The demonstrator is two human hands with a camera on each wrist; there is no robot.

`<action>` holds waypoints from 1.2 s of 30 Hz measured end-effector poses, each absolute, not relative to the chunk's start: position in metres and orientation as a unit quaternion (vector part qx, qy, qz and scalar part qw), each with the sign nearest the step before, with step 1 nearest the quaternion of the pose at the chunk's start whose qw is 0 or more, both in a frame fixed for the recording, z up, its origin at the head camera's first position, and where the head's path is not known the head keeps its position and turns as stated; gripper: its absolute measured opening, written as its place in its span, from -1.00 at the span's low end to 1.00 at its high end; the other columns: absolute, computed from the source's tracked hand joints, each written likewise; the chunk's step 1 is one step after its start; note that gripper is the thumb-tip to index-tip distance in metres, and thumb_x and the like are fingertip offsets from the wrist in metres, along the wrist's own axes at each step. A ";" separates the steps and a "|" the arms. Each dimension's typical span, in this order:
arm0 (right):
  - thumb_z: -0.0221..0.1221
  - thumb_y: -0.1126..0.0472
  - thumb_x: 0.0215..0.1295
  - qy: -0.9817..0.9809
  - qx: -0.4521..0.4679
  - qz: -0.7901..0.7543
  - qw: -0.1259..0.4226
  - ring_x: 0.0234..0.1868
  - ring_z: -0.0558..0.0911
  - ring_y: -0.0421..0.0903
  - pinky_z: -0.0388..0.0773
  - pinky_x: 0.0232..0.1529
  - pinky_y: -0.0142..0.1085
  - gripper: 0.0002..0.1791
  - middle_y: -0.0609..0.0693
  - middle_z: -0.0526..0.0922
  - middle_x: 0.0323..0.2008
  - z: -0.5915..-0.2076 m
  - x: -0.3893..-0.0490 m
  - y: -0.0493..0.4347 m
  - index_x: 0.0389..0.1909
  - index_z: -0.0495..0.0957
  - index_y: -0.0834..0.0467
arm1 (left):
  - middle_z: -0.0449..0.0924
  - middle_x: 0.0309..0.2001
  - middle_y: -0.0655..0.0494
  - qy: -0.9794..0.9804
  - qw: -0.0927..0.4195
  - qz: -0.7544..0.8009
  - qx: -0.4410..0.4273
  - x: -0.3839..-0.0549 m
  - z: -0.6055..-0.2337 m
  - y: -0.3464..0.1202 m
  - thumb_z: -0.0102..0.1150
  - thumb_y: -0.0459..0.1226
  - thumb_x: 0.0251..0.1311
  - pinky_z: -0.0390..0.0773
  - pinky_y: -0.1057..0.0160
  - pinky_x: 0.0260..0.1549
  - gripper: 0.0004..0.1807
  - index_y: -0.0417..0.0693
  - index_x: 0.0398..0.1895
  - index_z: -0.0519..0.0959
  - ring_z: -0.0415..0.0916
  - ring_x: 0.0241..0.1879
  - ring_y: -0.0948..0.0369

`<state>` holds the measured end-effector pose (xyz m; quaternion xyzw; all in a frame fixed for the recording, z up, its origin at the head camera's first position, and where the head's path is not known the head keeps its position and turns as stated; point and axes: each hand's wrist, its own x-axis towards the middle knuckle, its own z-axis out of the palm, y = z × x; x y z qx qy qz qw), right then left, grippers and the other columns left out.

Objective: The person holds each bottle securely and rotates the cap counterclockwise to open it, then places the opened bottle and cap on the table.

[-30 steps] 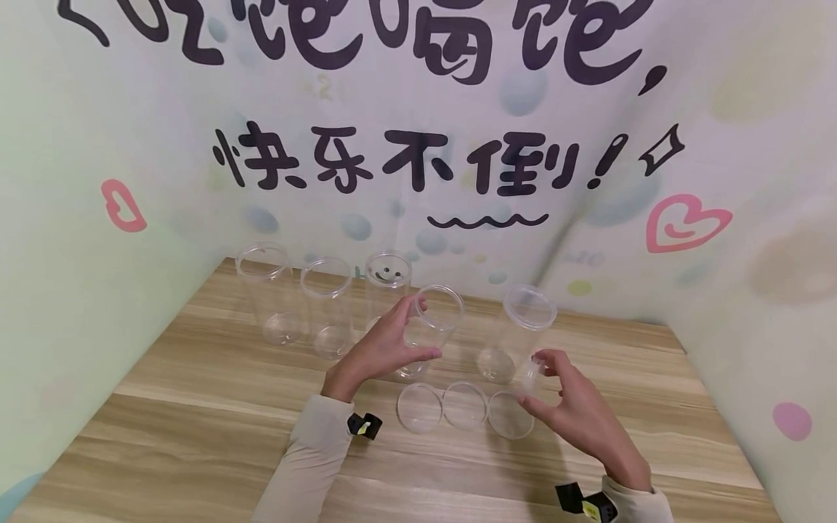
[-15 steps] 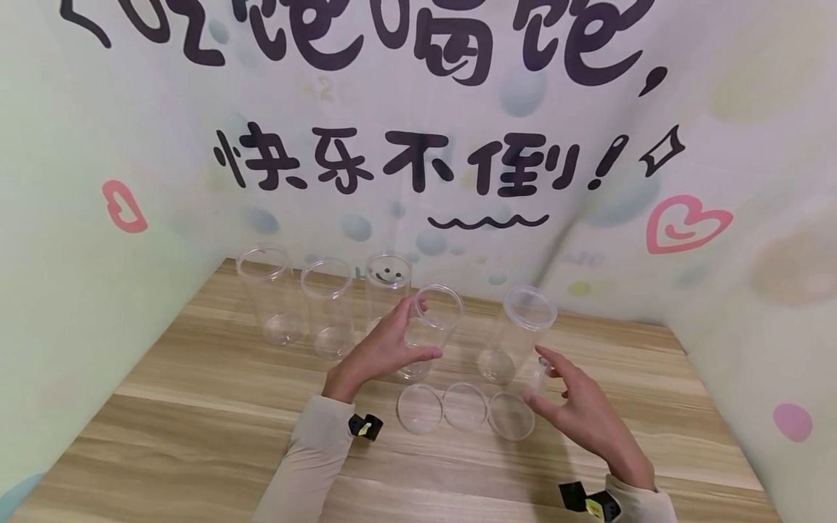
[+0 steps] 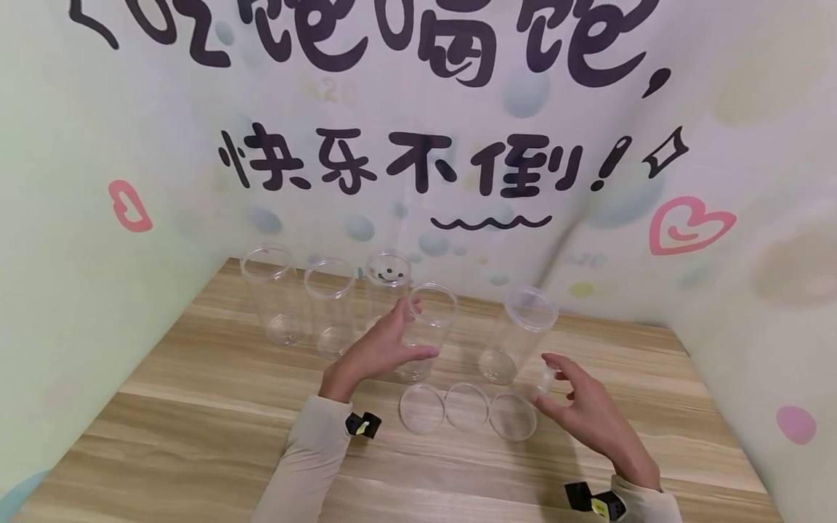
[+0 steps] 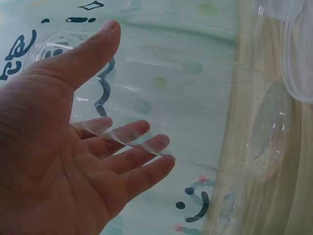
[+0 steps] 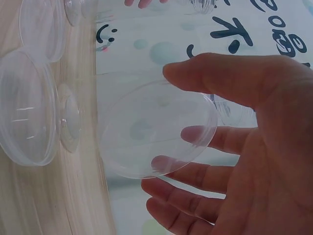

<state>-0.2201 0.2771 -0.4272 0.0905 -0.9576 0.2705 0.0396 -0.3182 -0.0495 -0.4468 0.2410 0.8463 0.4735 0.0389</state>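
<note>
My left hand (image 3: pixel 379 350) holds a tall clear plastic cup (image 3: pixel 428 327) with an uncovered rim, its thumb on the near side and the fingers behind the wall. In the left wrist view this cup (image 4: pixel 171 103) shows its round base near the wooden table. A clear round lid (image 5: pixel 142 132) is pinched at its edge by my right hand (image 3: pixel 588 410), tilted nearly on edge above the table. Just left of that hand stands another clear cup (image 3: pixel 516 341), with a lid (image 3: pixel 532 308) on top. The two cups stand apart.
Three clear lids (image 3: pixel 467 407) lie in a row on the wooden table (image 3: pixel 418 479), in front of the cups. Further left stand three uncovered clear cups (image 3: pixel 330 312). A printed cloth wall (image 3: pixel 366 203) closes off the back and sides.
The right hand has shifted slightly right and down with the lid. The rim of the left hand's cup has moved a little left. The other cups and the lids lie as before.
</note>
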 end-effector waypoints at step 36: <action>0.39 0.18 0.17 -0.953 0.050 0.299 -0.006 0.01 0.62 0.34 0.62 -0.03 0.06 -0.17 0.43 0.40 0.25 -0.445 -0.228 0.294 0.35 0.23 0.42 | 0.14 0.50 -0.09 0.856 0.053 0.463 0.225 -0.317 -0.443 -0.055 0.41 -0.03 0.14 0.26 -0.13 0.35 -0.03 -0.15 0.44 0.04 0.24 0.41 -0.09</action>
